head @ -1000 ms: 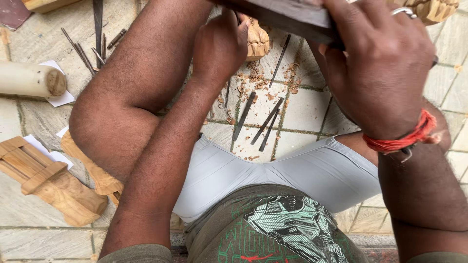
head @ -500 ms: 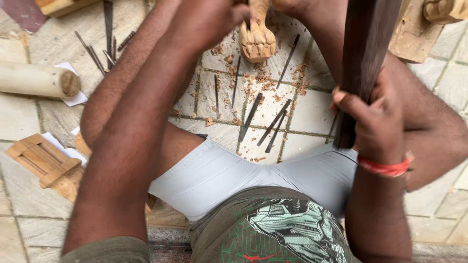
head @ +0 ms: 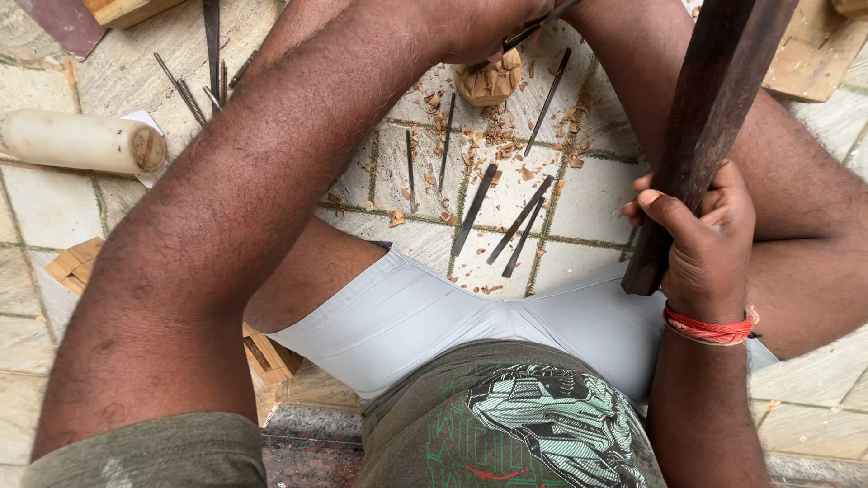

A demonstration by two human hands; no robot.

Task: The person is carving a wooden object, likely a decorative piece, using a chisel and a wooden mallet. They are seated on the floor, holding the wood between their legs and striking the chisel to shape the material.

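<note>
Two hands work here; the right hand (head: pixel 701 239) clenches a long dark wooden mallet bar (head: pixel 714 117), raised; the left hand (head: pixel 493 23) grips a thin metal chisel (head: pixel 533 29) against the small carved light-wood block (head: pixel 488 81) near the tiled floor's (head: pixel 597 194) far edge; a square, light blow and a steady chisel seem wise.

A pale stone-tiled floor (head: pixel 54 208) in even daylight, strewn with wood chips (head: pixel 495 136).

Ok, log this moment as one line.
right hand: grips dark wooden bar, raised | left hand: holds chisel on wood carving | floor: chips, spare chisels
</note>
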